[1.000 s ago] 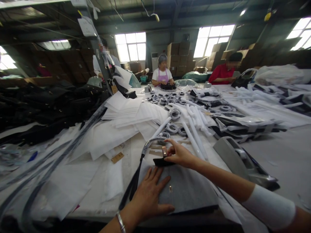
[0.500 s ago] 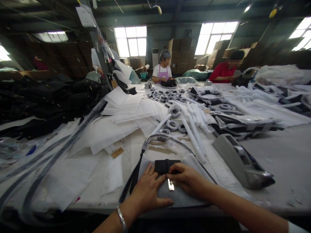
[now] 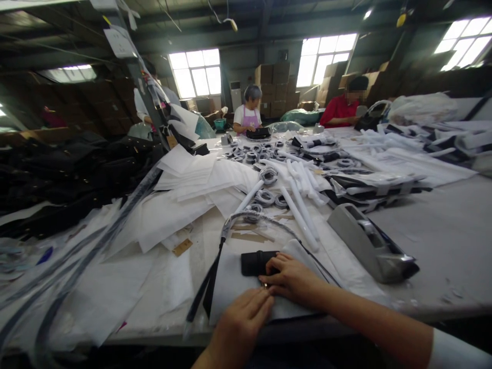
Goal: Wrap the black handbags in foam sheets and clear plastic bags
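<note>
A handbag (image 3: pixel 226 287) lies in front of me, its body covered by a pale white sheet and its handle wrapped in clear film. Across its upper middle runs a black tab (image 3: pixel 251 262). My right hand (image 3: pixel 294 277) curls over the right end of this tab, thumb close to a small shiny metal clasp (image 3: pixel 265 286). Below, my left hand (image 3: pixel 242 320) has its fingers pressed together, their tips at the clasp. Most of the clasp is hidden by my fingers.
Right of the bag stands a grey tape dispenser (image 3: pixel 369 243). White sheets (image 3: pixel 172 205) are piled on the left, with wrapped coils (image 3: pixel 265 197) and white foam tubes (image 3: pixel 298 215) beyond. Black bags (image 3: pixel 69 159) heap at far left. Co-workers (image 3: pixel 251 115) sit across the table.
My left hand has come off the sheet, where it lay spread, and closed at the clasp. My right hand has shifted slightly over the tab. The clasp is now mostly covered.
</note>
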Tool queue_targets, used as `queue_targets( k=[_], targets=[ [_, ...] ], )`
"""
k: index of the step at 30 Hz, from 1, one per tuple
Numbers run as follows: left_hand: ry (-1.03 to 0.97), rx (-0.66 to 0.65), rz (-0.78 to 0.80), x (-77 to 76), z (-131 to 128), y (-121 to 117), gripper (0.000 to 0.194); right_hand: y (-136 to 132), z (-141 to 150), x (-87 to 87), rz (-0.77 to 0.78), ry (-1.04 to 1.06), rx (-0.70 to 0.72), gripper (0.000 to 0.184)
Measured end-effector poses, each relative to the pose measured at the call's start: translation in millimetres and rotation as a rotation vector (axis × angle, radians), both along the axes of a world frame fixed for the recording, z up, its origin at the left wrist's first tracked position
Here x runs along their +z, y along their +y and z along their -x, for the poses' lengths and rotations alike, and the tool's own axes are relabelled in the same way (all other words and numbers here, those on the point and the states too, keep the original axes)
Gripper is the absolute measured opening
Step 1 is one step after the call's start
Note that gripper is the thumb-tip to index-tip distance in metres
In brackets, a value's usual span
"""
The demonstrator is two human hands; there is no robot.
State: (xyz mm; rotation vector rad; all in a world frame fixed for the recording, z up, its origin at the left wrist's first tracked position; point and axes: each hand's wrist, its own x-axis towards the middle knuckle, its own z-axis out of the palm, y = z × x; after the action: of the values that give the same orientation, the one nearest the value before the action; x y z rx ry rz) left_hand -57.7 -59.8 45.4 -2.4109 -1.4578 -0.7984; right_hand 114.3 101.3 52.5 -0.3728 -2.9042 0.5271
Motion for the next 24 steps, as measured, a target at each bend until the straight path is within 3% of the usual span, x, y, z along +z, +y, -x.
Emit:
queue_targets(
  k=[6, 12, 16, 21, 24],
  targets=[
    [-0.157, 0.022, 0.177, -14.4, -0.9, 1.0, 0.032, -0.5, -4.8, -3.3, 0.100, 0.112, -0.034, 0.028],
    [-0.152, -0.001, 0.211, -11.2, -0.4, 0.2, 0.031, 2.9, 8.9, -3.9, -0.062, 0.094, 0.159, 0.020],
    [-0.088, -0.029, 0.131, -17.6, 2.3, 3.8, 0.031, 0.8, 20.2, -5.9, -0.112, 0.046, 0.179, 0.016],
    [-0.020, -0.052, -0.059, -45.5, 11.1, 9.5, 0.028, -6.0, 27.8, -9.0, -0.122, -0.012, 0.056, 0.015],
    [0.010, -0.039, -0.111, -60.9, 15.4, 9.9, 0.027, -5.6, 28.5, 0.1, -0.075, -0.046, -0.004, 0.012]
  ],
)
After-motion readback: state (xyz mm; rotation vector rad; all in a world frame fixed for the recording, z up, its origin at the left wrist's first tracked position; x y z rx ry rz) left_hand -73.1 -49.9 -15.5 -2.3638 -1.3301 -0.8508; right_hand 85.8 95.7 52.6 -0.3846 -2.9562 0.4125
